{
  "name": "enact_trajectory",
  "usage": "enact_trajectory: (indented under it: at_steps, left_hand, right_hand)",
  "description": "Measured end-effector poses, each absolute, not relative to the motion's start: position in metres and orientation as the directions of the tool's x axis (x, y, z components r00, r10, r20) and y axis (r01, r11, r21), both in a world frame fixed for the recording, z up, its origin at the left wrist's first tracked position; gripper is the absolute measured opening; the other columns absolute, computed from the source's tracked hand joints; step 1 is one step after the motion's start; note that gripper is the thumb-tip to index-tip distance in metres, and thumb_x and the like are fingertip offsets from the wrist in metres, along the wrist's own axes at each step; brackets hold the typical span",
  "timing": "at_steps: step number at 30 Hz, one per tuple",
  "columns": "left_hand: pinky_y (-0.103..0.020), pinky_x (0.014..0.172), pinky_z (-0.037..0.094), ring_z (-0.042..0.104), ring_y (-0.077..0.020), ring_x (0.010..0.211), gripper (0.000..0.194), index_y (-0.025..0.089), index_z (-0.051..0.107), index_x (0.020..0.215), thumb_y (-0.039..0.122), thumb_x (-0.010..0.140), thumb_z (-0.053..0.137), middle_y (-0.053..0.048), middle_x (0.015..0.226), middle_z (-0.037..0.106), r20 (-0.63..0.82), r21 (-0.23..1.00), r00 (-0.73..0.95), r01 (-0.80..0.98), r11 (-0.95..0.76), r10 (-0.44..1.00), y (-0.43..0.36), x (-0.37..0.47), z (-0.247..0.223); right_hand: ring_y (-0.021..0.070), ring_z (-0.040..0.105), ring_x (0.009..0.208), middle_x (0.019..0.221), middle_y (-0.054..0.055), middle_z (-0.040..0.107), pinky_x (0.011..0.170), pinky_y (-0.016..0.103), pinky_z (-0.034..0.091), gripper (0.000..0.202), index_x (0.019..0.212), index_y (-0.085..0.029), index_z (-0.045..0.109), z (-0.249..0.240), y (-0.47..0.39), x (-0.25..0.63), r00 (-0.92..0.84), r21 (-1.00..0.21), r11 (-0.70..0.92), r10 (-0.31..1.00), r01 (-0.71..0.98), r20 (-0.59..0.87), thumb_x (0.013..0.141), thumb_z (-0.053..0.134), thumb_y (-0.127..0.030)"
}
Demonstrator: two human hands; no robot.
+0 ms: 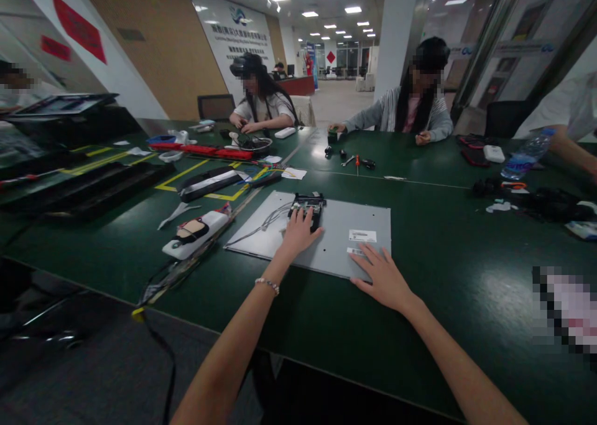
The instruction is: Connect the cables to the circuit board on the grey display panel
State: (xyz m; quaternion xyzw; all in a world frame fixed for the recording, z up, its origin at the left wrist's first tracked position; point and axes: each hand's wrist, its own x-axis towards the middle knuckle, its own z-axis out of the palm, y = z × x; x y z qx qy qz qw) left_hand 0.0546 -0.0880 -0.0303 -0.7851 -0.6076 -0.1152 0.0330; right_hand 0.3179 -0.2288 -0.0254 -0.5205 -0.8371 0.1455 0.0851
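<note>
A flat silver metal panel [336, 223] lies on the green table in front of me, with white labels [362, 236] on its right part. A black bracket with a circuit board [310, 202] sits near its far edge, and thin grey cables [265, 221] run from it toward the left. My left hand [301, 231] rests over the near part of that board, fingers stretched out; what lies under the palm is hidden. Spread flat, my right hand [381, 274] touches the panel's near right corner beside the labels. Neither hand visibly grips anything.
Left of the panel lie a white power strip [198, 233], a cable bundle and a black-and-white elongated part [212, 182]. Beyond it are a screwdriver [357, 163] and a wrench [347, 161]. A water bottle [527, 155] stands far right. Several people sit around the table [448, 238].
</note>
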Motion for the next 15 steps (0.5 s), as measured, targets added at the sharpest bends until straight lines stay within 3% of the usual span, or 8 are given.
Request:
enact_trajectory:
  at_steps: [4, 9, 15]
  left_hand:
    - [-0.048, 0.113, 0.029, 0.03, -0.0346, 0.142, 0.07, 0.013, 0.033, 0.149, 0.047, 0.091, 0.053, -0.02, 0.152, 0.036, 0.25, 0.063, 0.268, 0.954, -0.292, 0.93, -0.101, 0.054, -0.017]
    - [-0.045, 0.113, 0.03, 0.036, -0.0314, 0.139, 0.047, 0.017, 0.05, 0.136, 0.035, 0.092, 0.052, -0.015, 0.146, 0.045, 0.352, -0.042, 0.241, 0.969, -0.242, 0.905, -0.118, 0.029, 0.004]
    - [-0.04, 0.089, 0.048, 0.064, -0.0271, 0.098, 0.029, 0.012, 0.065, 0.107, 0.016, 0.095, 0.04, -0.013, 0.107, 0.068, 0.117, -0.087, 0.107, 0.991, -0.097, 0.987, -0.114, -0.008, 0.006]
  right_hand:
    - [0.0255, 0.011, 0.15, 0.164, 0.007, 0.017, 0.119, 0.052, 0.007, 0.067, 0.153, -0.027, 0.033, -0.026, -0.229, 0.319, -0.445, -0.332, 0.418, 0.896, 0.846, -0.005, 0.096, 0.033, -0.063]
    - [0.0256, 0.01, 0.15, 0.164, 0.005, 0.015, 0.12, 0.051, 0.006, 0.067, 0.153, -0.027, 0.031, -0.024, -0.229, 0.32, -0.452, -0.345, 0.419, 0.892, 0.84, -0.015, 0.096, 0.033, -0.062]
    - [0.0251, 0.011, 0.15, 0.164, 0.005, 0.017, 0.12, 0.052, 0.007, 0.067, 0.153, -0.027, 0.032, -0.024, -0.231, 0.32, -0.449, -0.356, 0.417, 0.894, 0.836, -0.008, 0.096, 0.032, -0.062]
